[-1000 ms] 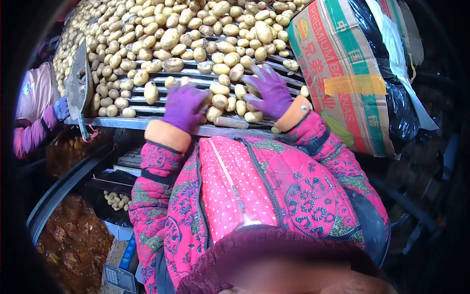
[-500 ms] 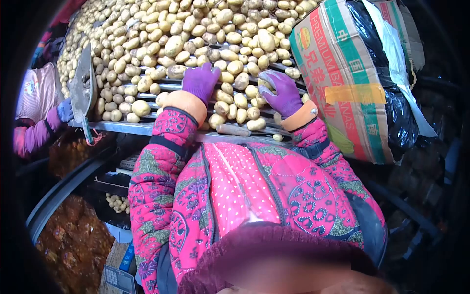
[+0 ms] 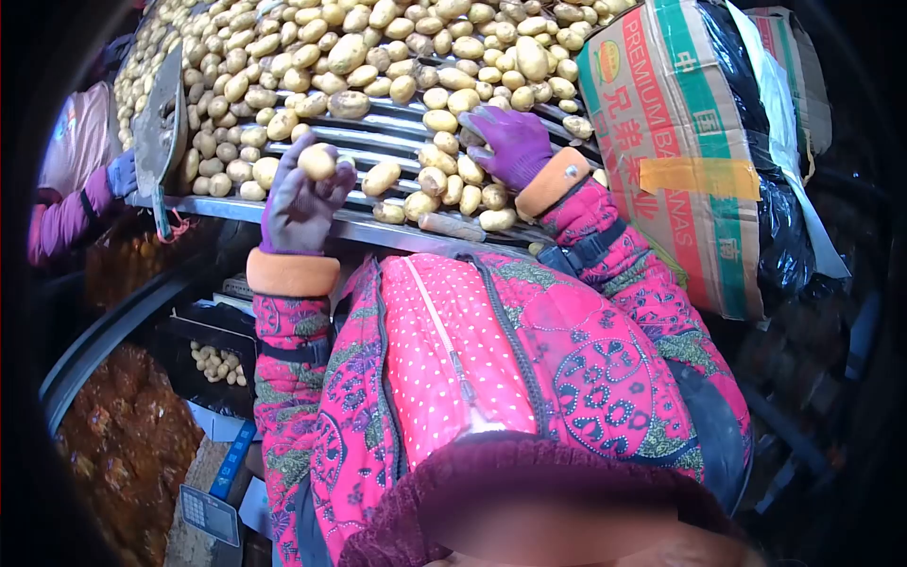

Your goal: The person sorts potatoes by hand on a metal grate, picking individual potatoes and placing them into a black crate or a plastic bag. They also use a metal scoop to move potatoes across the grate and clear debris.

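My left hand (image 3: 304,203), in a purple glove with a greyish palm, is turned palm up at the table's near edge. Its fingers curl around a small pale potato (image 3: 317,162). To the right, my right hand (image 3: 515,146), also gloved in purple, lies back up over the slats with its fingers bent around a dull, mostly hidden potato (image 3: 470,137). A small group of loose potatoes (image 3: 433,180) lies between the hands on the metal slatted table (image 3: 364,140). A short rod-like piece (image 3: 452,226) rests by the near edge.
A thick heap of potatoes (image 3: 302,57) covers the far side. At right stands a banana carton (image 3: 675,161) with black plastic inside. A metal plate (image 3: 159,128) stands at left, beside a co-worker's blue-gloved hand (image 3: 123,174). Below left is a box with potatoes (image 3: 218,365).
My left hand has drawn back toward me and left, turning palm up with a potato. My right hand has shifted left and slightly away. Bare slats show where potatoes lay.
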Available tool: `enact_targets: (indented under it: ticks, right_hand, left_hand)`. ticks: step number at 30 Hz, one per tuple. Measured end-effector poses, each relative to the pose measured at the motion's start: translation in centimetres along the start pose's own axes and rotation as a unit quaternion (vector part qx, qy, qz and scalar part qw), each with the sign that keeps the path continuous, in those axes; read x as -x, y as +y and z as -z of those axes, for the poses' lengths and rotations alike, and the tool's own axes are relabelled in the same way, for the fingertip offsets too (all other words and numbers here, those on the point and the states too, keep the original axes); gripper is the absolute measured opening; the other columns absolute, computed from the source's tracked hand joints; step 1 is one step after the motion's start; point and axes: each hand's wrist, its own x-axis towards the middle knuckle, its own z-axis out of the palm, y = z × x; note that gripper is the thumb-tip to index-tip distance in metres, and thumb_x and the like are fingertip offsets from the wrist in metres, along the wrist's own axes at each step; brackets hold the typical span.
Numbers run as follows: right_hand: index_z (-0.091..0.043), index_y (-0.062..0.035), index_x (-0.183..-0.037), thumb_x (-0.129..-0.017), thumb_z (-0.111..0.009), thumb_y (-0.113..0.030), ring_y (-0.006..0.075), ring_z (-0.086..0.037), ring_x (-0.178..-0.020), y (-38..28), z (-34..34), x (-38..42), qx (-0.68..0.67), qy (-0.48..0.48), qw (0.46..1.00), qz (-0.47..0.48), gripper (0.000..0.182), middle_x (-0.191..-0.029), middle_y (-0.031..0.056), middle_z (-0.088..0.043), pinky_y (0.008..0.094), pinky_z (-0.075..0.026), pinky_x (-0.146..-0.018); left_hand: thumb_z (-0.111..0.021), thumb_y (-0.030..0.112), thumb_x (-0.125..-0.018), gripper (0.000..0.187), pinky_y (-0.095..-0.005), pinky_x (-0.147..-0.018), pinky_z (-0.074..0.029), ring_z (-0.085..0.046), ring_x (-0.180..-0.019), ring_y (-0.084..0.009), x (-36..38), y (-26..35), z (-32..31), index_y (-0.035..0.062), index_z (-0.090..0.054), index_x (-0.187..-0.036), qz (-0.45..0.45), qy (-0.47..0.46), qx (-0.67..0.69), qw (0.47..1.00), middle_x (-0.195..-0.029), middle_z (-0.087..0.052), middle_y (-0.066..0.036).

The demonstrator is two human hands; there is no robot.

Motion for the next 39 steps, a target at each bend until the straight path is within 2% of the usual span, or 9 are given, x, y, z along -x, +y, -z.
enact_targets:
  ticks: [5,9,11,13,23,27,33,34,39]
  right_hand:
    - [-0.06,-0.0167,-0.121,-0.078,-0.069,-0.033,0.0301,-0.062,-0.099,-0.6,2.2,-1.4,-0.025,-0.121,0.992,-0.017,0.046,-0.115,0.0106,-0.063,0.0438,-0.047,-0.081]
    - [-0.061,-0.0133,-0.115,-0.077,-0.069,-0.028,0.0315,-0.063,-0.092,-2.5,4.3,-1.6,-0.065,-0.035,0.996,0.041,0.041,-0.105,0.0106,-0.066,0.0431,-0.047,-0.079]
    - [-0.061,-0.0132,-0.111,-0.074,-0.07,-0.025,0.03,-0.062,-0.091,-3.8,3.9,-1.9,-0.132,-0.148,0.96,0.196,0.04,-0.105,0.0089,-0.065,0.0428,-0.047,-0.08]
    - [-0.062,-0.0162,-0.108,-0.072,-0.071,-0.024,0.0269,-0.059,-0.095,-4.9,1.6,-1.0,-0.078,-0.009,0.956,0.283,0.038,-0.108,0.0048,-0.064,0.0433,-0.045,-0.079]
    - [-0.065,-0.0176,-0.089,-0.079,-0.064,-0.028,0.0291,-0.058,-0.078,-5.1,-0.9,-3.7,-0.204,-0.033,0.95,0.235,0.014,-0.078,0.004,-0.062,0.0438,-0.042,-0.071]
    - [-0.067,-0.016,-0.084,-0.077,-0.066,-0.026,0.0296,-0.059,-0.077,-4.6,0.4,-4.8,-0.212,-0.063,0.945,0.241,0.012,-0.077,0.0065,-0.063,0.0434,-0.045,-0.069]
    - [-0.065,-0.0172,-0.114,-0.08,-0.068,-0.032,0.0303,-0.061,-0.1,0.0,0.1,-13.9,-0.121,0.038,0.981,0.146,0.037,-0.109,0.0104,-0.066,0.0409,-0.05,-0.087]
    - [-0.062,-0.0175,-0.12,-0.082,-0.066,-0.034,0.0304,-0.059,-0.107,0.0,-0.3,-15.8,-0.123,-0.008,0.982,0.141,0.041,-0.116,0.0107,-0.063,0.0415,-0.048,-0.091]
    - [-0.054,-0.0173,-0.13,-0.077,-0.068,-0.037,0.0323,-0.051,-0.12,-3.5,-3.8,-21.1,-0.071,-0.045,0.987,0.137,0.058,-0.134,0.0115,-0.053,0.0425,-0.044,-0.098]
  left_hand:
    - [-0.054,0.032,-0.095,0.055,-0.0394,-0.086,-0.048,-0.057,-0.106,-0.029,4.4,0.0,1.2,0.0097,-0.038,-0.142,0.008,0.036,0.072,0.997,-0.139,-0.048,-0.015]
    - [-0.056,0.015,-0.093,0.032,-0.0258,-0.058,-0.045,-0.056,-0.07,-0.0154,6.1,-0.3,1.4,0.0066,-0.053,-0.124,-0.004,0.103,0.029,0.994,-0.101,-0.06,-0.009]
    - [-0.055,0.014,-0.093,0.032,-0.0256,-0.056,-0.044,-0.055,-0.067,-0.0143,7.1,-0.1,1.6,0.0054,-0.052,-0.124,-0.017,0.099,0.026,0.995,-0.096,-0.059,-0.009]
    - [-0.054,0.013,-0.093,0.032,-0.0253,-0.054,-0.043,-0.053,-0.063,-0.0132,8.6,0.1,1.9,0.0042,-0.052,-0.124,-0.031,0.097,0.02,0.995,-0.091,-0.058,-0.008]
    - [-0.059,0.017,-0.093,0.025,-0.0252,-0.044,-0.043,-0.056,-0.052,-0.0137,28.2,-5.8,20.5,0.0106,-0.061,-0.117,0.149,0.467,-0.271,0.829,-0.082,-0.065,-0.003]
    - [-0.07,0.008,-0.08,0.045,-0.0312,-0.07,-0.052,-0.062,-0.078,-0.0163,31.6,-10.7,27.4,0.0065,-0.059,-0.124,0.239,0.414,-0.486,0.732,-0.099,-0.066,-0.008]
    - [-0.067,0.009,-0.082,0.045,-0.0322,-0.091,-0.048,-0.062,-0.102,-0.0223,24.8,-3.6,25.0,-0.0013,-0.057,-0.125,0.084,0.391,-0.617,0.678,-0.111,-0.063,-0.014]
    - [-0.066,0.009,-0.084,0.042,-0.0297,-0.079,-0.05,-0.061,-0.087,-0.0186,23.3,-3.3,24.4,0.0021,-0.059,-0.124,-0.126,0.375,-0.634,0.664,-0.111,-0.061,-0.013]
    - [-0.063,0.006,-0.086,0.035,-0.0326,-0.088,-0.048,-0.062,-0.101,-0.0252,10.8,4.0,6.3,0.0056,-0.061,-0.121,-0.271,0.251,-0.641,0.673,-0.11,-0.064,-0.014]
